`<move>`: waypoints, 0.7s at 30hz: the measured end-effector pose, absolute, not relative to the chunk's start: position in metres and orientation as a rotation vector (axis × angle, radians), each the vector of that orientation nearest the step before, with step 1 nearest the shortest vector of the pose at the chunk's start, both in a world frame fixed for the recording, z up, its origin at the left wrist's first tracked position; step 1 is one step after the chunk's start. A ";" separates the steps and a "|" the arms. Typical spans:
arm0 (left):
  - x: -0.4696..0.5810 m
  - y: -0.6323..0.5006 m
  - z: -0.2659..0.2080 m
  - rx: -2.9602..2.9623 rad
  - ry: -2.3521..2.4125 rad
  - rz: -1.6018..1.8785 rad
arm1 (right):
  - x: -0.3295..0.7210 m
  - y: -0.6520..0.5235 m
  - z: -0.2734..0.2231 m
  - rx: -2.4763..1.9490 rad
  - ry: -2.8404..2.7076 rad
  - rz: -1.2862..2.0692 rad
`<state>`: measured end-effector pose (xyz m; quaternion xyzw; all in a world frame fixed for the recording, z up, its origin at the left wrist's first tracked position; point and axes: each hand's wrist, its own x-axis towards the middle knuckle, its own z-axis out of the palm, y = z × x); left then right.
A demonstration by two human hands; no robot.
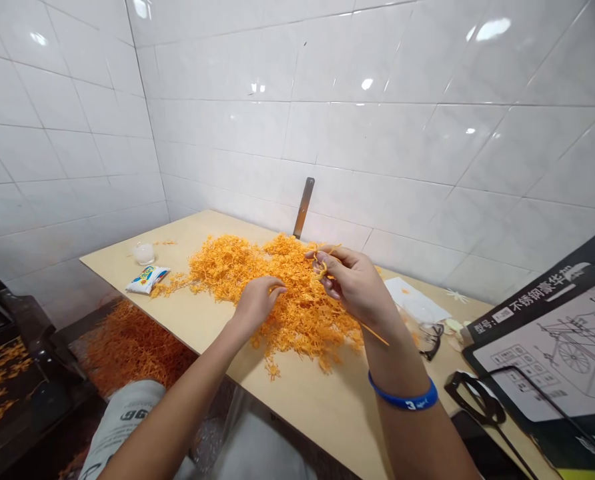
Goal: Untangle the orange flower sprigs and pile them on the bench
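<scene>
A large heap of thin, branching orange pieces (227, 267), plastic-looking, covers the middle of the table (307, 407). My right hand (355, 277) is raised over the heap's right side, pinching a small orange branching piece (320, 268) between thumb and fingers. A thin orange strand (376, 335) shows by my right wrist, which wears a blue wristband (405, 400). Low over the front of the heap is my left hand (258, 301), thumb and forefinger drawn close together. Its other fingers are curled out of sight, and anything between them is hidden.
A glass (144, 253) and a small packet (147, 279) stand at the left. Right of the heap lie white paper (415, 299), black-framed glasses (431, 341), a phone (485, 447) and a dark printed box (552, 347). More orange pieces (132, 347) are on the floor. A tiled wall borders the table.
</scene>
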<state>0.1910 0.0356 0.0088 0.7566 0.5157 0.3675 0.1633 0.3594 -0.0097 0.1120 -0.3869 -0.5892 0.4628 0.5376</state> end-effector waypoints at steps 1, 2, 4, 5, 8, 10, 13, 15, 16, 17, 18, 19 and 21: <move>0.191 0.038 0.009 2.171 1.453 1.057 | 0.360 -0.010 0.112 -0.925 -1.400 1.096; 0.192 0.039 0.009 2.175 1.431 1.078 | 0.360 -0.010 0.113 -0.928 -1.398 1.090; 0.193 0.038 0.012 2.121 1.356 1.174 | 0.360 -0.010 0.113 -0.924 -1.397 1.063; 0.194 0.035 0.015 2.052 1.283 1.237 | 0.359 -0.010 0.113 -0.917 -1.399 1.044; 0.202 0.016 0.031 1.770 0.897 1.360 | 0.355 -0.012 0.111 -0.883 -1.424 0.993; 0.209 0.002 0.046 1.663 0.681 1.377 | 0.350 -0.013 0.110 -0.854 -1.458 0.984; 0.219 -0.014 0.064 1.598 0.629 1.462 | 0.343 -0.017 0.108 -0.807 -1.489 0.967; 0.223 -0.019 0.070 1.505 0.645 1.567 | 0.339 -0.020 0.107 -0.808 -1.483 0.941; 0.224 -0.020 0.071 1.441 0.632 1.625 | 0.337 -0.021 0.106 -0.824 -1.479 0.921; 0.225 -0.021 0.071 1.368 0.611 1.668 | 0.336 -0.022 0.106 -0.844 -1.487 0.894; 0.225 -0.022 0.071 1.283 0.590 1.692 | 0.334 -0.023 0.105 -0.857 -1.505 0.861; 0.224 -0.022 0.072 1.186 0.571 1.689 | 0.333 -0.024 0.104 -0.863 -1.526 0.829; 0.220 -0.021 0.074 0.966 0.547 1.604 | 0.333 -0.027 0.104 -0.851 -1.570 0.791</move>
